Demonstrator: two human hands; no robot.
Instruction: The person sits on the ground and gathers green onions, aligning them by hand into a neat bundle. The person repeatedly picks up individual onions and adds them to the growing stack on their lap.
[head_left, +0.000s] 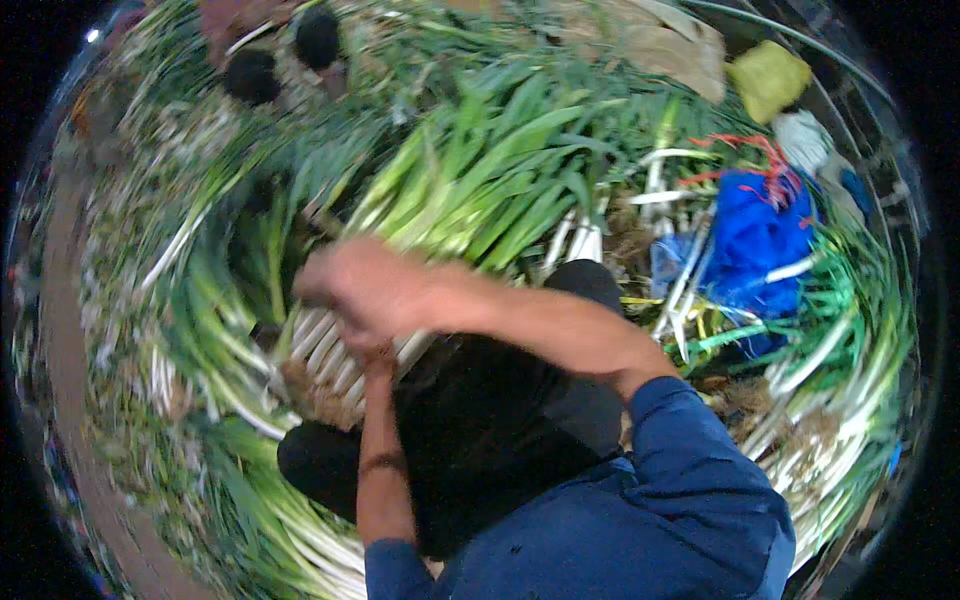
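Note:
A thick bundle of leek-like green onions (465, 187) lies slantwise across the front of my lap. Its broad green leaves fan towards the top, and its white stalks (322, 345) end in brown roots (326, 401) at the lower left. My right hand (367, 289) is over the stalks, blurred and with its fingers curled; whether it grips anything is unclear. Just beneath it, my left hand (373, 354) touches the white stalks, its fingers largely hidden by the right hand.
More green onions (307, 540) lie at lower left and along the right (817, 450). Blue plastic material (761, 240), red strings (772, 161) and green twine (731, 337) sit at right. Beyond are a yellow object (769, 79) and two dark rounded shapes (251, 75). Leaf scraps (127, 360) litter the left.

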